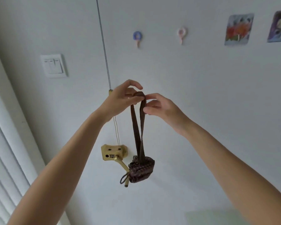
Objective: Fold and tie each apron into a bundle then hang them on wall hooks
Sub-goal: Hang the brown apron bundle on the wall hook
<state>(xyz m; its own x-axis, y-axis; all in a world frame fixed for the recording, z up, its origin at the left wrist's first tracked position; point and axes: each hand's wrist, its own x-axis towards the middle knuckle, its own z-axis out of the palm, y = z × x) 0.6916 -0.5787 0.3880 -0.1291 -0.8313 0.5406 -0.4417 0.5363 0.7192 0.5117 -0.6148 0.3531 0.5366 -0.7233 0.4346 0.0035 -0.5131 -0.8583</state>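
A dark brown checked apron bundle [142,170] dangles from its long brown strap loop [138,127] in front of the white wall. My left hand [120,99] pinches the top of the loop from the left. From the right, my right hand [161,108] grips the same strap just below the top. Above on the wall are a blue ring-shaped hook [137,37] and a pink ring-shaped hook [182,34], both bare. The loop's top is well below both hooks.
A gold hand-crank winch [113,154] with thin cables [104,46] is fixed to the wall right behind the bundle. A white light switch [53,65] is at the left, two pictures [238,29] at the upper right, a window frame [5,143] along the left edge.
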